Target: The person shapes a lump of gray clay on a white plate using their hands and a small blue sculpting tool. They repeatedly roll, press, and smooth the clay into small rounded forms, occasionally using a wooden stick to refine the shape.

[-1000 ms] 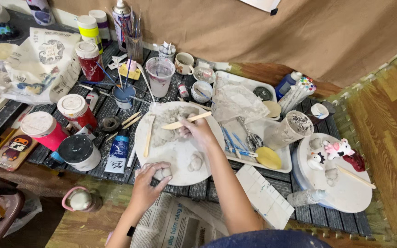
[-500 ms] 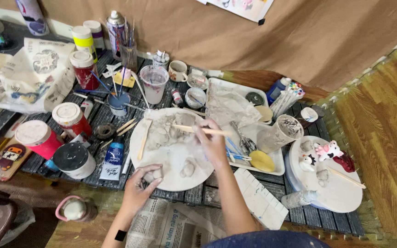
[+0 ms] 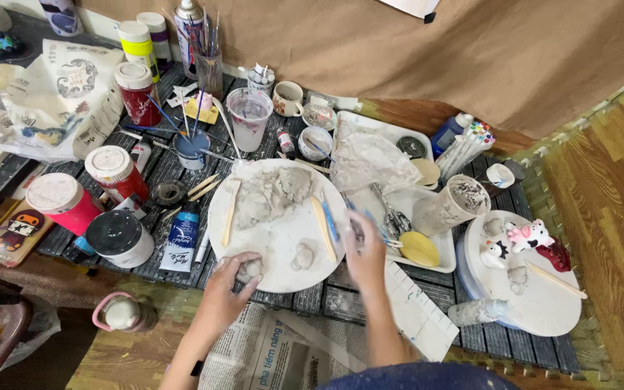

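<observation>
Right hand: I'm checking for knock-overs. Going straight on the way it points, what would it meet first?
Likely the blue-handled tool on the round white board; the right hand seems nearly on it, though depth is unclear.

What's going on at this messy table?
A person is shaping grey clay over a round white board. The left hand grips a small clay lump at the board's near edge, while the right hand reaches among thin tools in a white tray. Paint jars crowd the left side.

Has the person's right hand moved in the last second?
Yes. The right hand has come off the middle of the round white board to its right edge, beside the tool tray.
</observation>
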